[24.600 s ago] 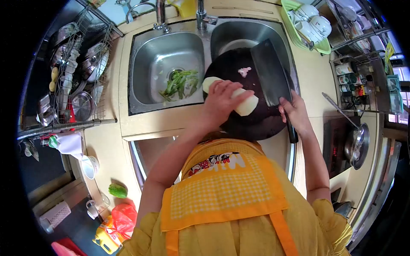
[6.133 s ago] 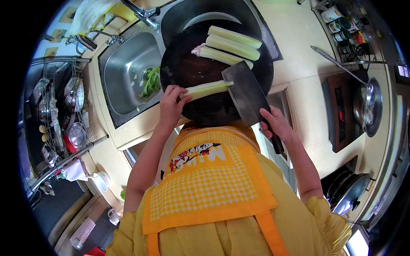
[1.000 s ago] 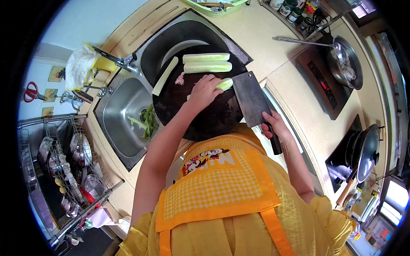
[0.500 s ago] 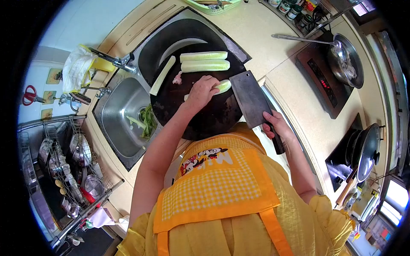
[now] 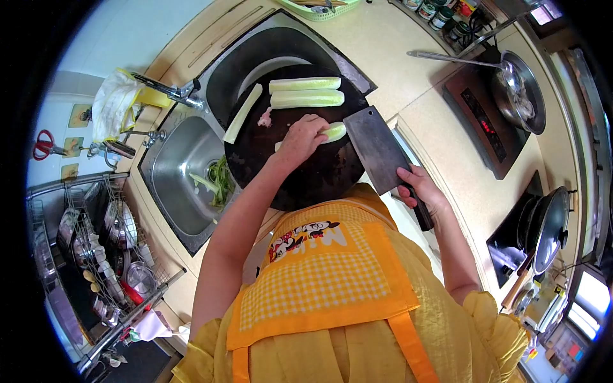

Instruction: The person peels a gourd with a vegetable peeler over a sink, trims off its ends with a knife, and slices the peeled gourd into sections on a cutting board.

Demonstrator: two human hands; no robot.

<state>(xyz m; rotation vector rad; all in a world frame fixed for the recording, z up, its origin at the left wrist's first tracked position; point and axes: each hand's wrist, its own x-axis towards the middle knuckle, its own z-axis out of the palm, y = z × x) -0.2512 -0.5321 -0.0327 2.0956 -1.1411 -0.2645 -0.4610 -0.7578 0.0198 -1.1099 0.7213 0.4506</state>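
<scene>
My left hand presses on a peeled pale-green cucumber piece, its fingers curled over the middle so that both ends stick out. The piece lies on a round, dark cutting board. In my right hand is the handle of a cleaver, its broad blade just right of the piece and over the board's right edge. Farther back on the board lie two cucumber lengths side by side, with another strip at the left. A small pink scrap, perhaps meat, sits between them.
The board partly covers a double sink; green peelings lie in its left basin. A pan with a ladle stands on a lit induction cooker at right. A dish rack is at left, a lidded wok at lower right.
The cleaver and my right hand have shifted slightly right and down, away from the piece. My left hand stays in place on it.
</scene>
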